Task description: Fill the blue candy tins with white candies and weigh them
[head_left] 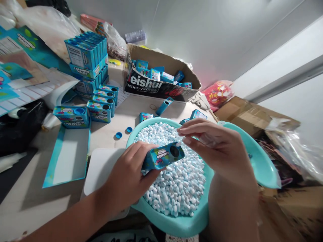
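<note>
My left hand [133, 168] is wrapped round a blue candy tin [164, 156], tilted over the candies with its round dark opening uncovered. Just right of that opening, my right hand [209, 137] is closed in a pinch, with a small whitish piece at the fingertips, too small to identify. Beneath both hands, a turquoise basin [148, 218] holds a heap of small white and pale blue candies [176, 191]. Two round blue caps [118, 135] lie on the table left of the basin.
Stacked tins [85, 55] and an open blue tray [68, 154] are at the left. A cardboard box [161, 90] of tins stands behind the basin. A white device [101, 168] sits beside it. Another turquoise container [262, 164] and brown boxes [254, 116] are at the right.
</note>
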The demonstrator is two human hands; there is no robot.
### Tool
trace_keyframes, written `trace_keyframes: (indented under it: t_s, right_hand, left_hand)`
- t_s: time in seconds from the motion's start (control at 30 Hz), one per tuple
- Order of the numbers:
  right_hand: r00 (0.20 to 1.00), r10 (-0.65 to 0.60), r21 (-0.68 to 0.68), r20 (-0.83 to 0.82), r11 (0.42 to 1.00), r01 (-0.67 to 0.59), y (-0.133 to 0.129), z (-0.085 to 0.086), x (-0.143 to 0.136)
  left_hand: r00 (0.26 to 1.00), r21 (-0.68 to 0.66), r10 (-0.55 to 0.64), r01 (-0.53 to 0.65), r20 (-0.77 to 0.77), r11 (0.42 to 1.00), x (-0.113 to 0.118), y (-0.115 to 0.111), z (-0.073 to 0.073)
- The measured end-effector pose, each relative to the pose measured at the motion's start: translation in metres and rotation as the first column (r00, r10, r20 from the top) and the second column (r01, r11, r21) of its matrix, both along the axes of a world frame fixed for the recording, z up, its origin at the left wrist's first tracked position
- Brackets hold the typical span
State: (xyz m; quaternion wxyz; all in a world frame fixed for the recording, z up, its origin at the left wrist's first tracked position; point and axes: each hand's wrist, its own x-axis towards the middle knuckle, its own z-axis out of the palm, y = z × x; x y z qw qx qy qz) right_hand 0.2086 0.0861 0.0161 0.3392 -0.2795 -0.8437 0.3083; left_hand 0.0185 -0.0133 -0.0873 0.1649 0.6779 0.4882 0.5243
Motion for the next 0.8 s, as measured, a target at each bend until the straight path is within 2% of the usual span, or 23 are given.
trace_keyframes:
  t_s: [0.33, 0.43, 0.53, 0.6, 0.67, 0.73, 0.8]
  right_hand:
    - [0.974, 0.062, -0.164, 0.217, 0.986, -0.026, 0.003, 0.004, 0.003]
    - [0.979, 0.071, -0.204, 0.191, 0.978, -0.032, 0.004, 0.002, 0.007]
    - [0.988, -0.008, -0.177, 0.157, 0.984, 0.036, 0.010, -0.001, 0.017]
    - [0.955, -0.097, -0.105, 0.280, 0.986, 0.131, 0.017, -0.005, 0.022]
    - [0.881, -0.133, -0.052, 0.455, 0.983, 0.176, 0.024, -0.014, 0.024]
    - [0.812, -0.080, -0.067, 0.578, 0.987, 0.145, 0.030, -0.023, 0.020]
    - [0.776, 0.010, -0.115, 0.631, 0.990, 0.081, 0.033, -0.032, 0.013]
  left_hand:
    - [1.000, -0.008, 0.007, -0.007, -0.018, 1.000, 0.000, -0.001, 0.000]
    - [1.000, -0.003, 0.010, -0.010, -0.018, 1.000, 0.001, -0.001, 0.001]
    - [1.000, -0.011, 0.011, -0.011, -0.015, 1.000, 0.001, 0.000, 0.002]
    - [1.000, -0.019, 0.003, -0.003, -0.013, 1.000, 0.002, 0.000, 0.002]
    - [1.000, -0.024, -0.006, 0.005, -0.012, 1.000, 0.001, 0.000, 0.003]
    - [1.000, -0.023, -0.003, 0.003, -0.018, 1.000, 0.001, 0.000, 0.003]
    - [0.999, -0.016, 0.007, -0.008, -0.032, 1.000, 0.000, 0.000, 0.003]
